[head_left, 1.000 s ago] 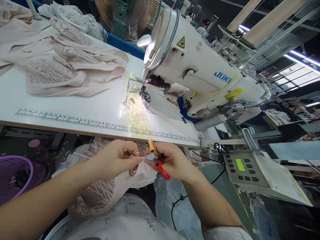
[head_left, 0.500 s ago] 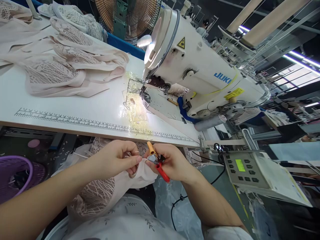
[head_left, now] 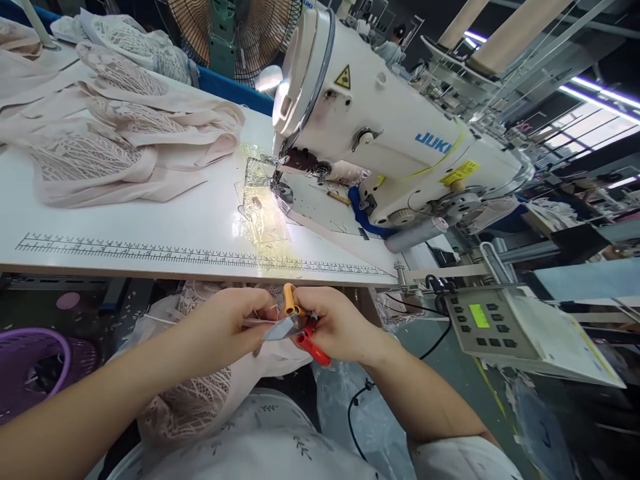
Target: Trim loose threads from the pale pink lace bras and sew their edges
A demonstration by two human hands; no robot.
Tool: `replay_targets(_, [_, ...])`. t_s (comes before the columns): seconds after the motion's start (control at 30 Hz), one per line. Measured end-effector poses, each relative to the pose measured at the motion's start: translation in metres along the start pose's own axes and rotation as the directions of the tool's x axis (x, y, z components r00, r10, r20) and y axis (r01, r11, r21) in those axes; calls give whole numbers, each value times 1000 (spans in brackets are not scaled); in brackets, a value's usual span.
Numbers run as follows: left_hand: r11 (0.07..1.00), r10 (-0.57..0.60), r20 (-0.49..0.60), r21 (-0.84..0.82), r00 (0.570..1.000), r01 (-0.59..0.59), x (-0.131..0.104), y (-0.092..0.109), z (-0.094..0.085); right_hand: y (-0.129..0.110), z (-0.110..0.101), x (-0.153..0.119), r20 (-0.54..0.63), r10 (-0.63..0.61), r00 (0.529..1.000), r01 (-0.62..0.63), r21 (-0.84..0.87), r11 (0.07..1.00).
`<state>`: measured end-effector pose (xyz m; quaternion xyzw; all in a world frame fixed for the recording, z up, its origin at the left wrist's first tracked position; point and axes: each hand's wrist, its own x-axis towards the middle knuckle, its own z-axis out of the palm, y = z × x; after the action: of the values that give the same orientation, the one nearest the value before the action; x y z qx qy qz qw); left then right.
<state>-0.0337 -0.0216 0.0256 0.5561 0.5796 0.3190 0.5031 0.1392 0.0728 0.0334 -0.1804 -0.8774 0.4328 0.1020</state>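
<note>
My left hand [head_left: 237,323] is closed, its thumb and fingers pinching an edge of pale pink fabric. Below it, the rest of the garment [head_left: 200,400], with lace panels, hangs over my lap. In my closed right hand [head_left: 343,327] are small scissors [head_left: 313,349] with one orange and one red handle. Their grey blades point left and lie against the fabric by my left fingertips. The exact spot where blade and cloth meet is partly hidden by my fingers.
A white sewing machine [head_left: 380,113] stands on the white table [head_left: 125,227], beyond my hands. Pale lace garments [head_left: 100,153] lie at the left. A fan [head_left: 260,40] is behind. There is a purple basket [head_left: 65,360] at lower left and a control panel [head_left: 480,317] at right.
The scissors have turned in my right hand, so their blades now show and reach left to the fabric. The view has shifted slightly, with the table scene moving left.
</note>
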Motion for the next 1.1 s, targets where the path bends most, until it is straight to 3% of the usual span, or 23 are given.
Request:
replay_targets(0.13, [995, -22, -23, 100, 999, 24, -1, -2, 3, 2, -1, 1, -30, -52, 998, 51, -11, 999])
replay_targets(0.37, [965, 224, -194, 185, 955, -189, -14, -26, 3, 11, -11, -16, -75, 34, 997, -31, 41, 999])
replay_targets(0.7, [872, 395, -179, 382, 901, -306, -28, -52, -2, 20, -6, -34, -215, 135, 967, -110, 126, 986])
replay_targets(0.9, [864, 409, -157, 384, 899, -326, -26, -48, -2, 18, -2, -30, -258, 35, 966, 22, 217, 976])
replay_targets(1.1, [775, 432, -98, 548, 896, -314, -22, -26, -1, 11, 2, -26, -244, 21, 970, 48, 273, 961])
